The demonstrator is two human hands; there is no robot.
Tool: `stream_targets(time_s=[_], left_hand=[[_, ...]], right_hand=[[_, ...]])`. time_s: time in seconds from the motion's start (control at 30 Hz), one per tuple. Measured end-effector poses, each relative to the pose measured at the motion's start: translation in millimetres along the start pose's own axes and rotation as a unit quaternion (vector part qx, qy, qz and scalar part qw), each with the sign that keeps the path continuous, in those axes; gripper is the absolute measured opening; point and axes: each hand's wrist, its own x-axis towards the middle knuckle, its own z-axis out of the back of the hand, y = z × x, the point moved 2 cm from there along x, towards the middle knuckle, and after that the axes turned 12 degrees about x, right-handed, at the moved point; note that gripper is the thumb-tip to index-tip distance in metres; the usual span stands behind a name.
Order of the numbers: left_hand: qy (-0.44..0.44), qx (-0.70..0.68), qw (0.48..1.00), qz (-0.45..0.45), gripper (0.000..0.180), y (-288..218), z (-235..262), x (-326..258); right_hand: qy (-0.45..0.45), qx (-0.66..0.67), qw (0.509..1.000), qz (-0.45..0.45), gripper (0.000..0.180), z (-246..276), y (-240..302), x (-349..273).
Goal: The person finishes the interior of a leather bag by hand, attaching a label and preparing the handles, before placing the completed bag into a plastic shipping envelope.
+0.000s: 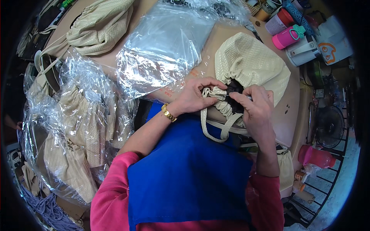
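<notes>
A cream bag (250, 57) with a herringbone weave lies at the table's near right, its gathered mouth toward me and its dark lining showing. My left hand (196, 95) pinches the ruffled edge of that mouth between thumb and fingers. Closed around a thin metal tool (249, 97), my right hand (256, 106) is at the opening; the tool is mostly hidden by the fingers, so its exact kind does not show. A cream strap loop (214, 135) hangs from the bag over my blue apron (185, 169).
Clear plastic bags (169, 42) are stacked at the table's middle. Another cream bag (102, 29) lies far left, with several plastic-wrapped bags (83, 123) nearer. Right of the table are a pink bottle (285, 37), a white appliance (302, 52) and a dark fan (329, 126).
</notes>
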Motion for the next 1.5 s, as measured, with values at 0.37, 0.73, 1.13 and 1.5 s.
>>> stream_targets(time_s=[0.37, 0.73, 1.13, 1.5], left_hand=[[-0.002, -0.027, 1.000, -0.015, 0.040, 3.5, -2.2, 0.0], [0.005, -0.010, 1.000, 0.013, 0.037, 3.6, -1.1, -0.8], [0.015, -0.039, 0.999, -0.001, 0.040, -2.1, 1.8, 0.6], [0.026, -0.072, 0.997, 0.015, 0.044, 0.1, 3.1, 1.1]], right_hand=[[0.032, -0.046, 0.998, 0.003, 0.028, -2.7, 11.0, 4.5], [0.103, -0.026, 0.994, -0.005, 0.019, -7.9, 16.6, 17.2], [-0.032, -0.033, 0.999, -0.008, 0.021, -20.1, 12.7, -0.9], [-0.060, 0.216, 0.963, -0.148, 0.012, -37.9, -3.1, -17.9]])
